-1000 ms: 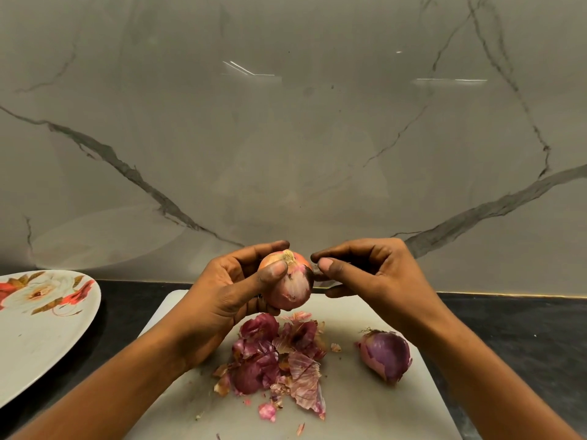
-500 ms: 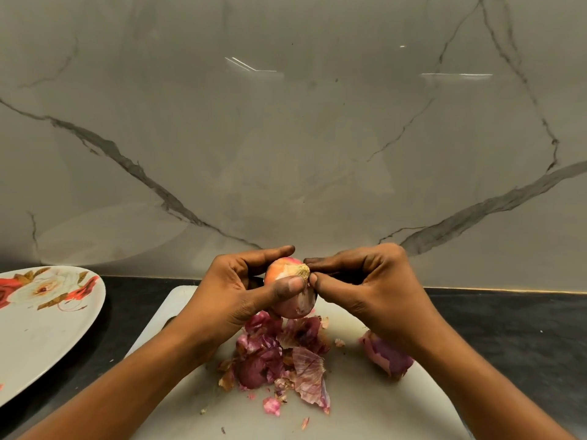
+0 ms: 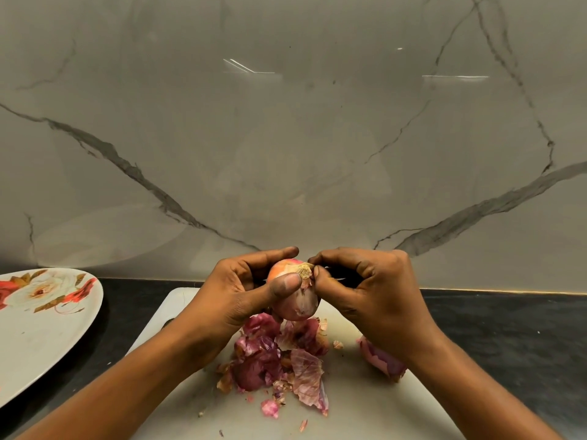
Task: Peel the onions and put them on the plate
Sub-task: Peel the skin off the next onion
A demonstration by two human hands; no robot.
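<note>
Head view: left hand (image 3: 241,296) curled round the half-skinned onion (image 3: 297,303), held above the peel pile (image 3: 279,357) on the cutting board (image 3: 365,408); right hand (image 3: 374,293) pinching the onion's dry top tuft. Second onion (image 3: 381,360) lies on the board by the right wrist; floral plate (image 3: 38,344) well apart, left. Advised: brace the bulb with the thumb and draw the skin downward in one strip.

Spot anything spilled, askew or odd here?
Only peel litter: onion skins are heaped on the cutting board beneath the held onion, with small flakes strewn toward its near edge. Expected for peeling. The other onion lies half hidden behind the right hand.
</note>
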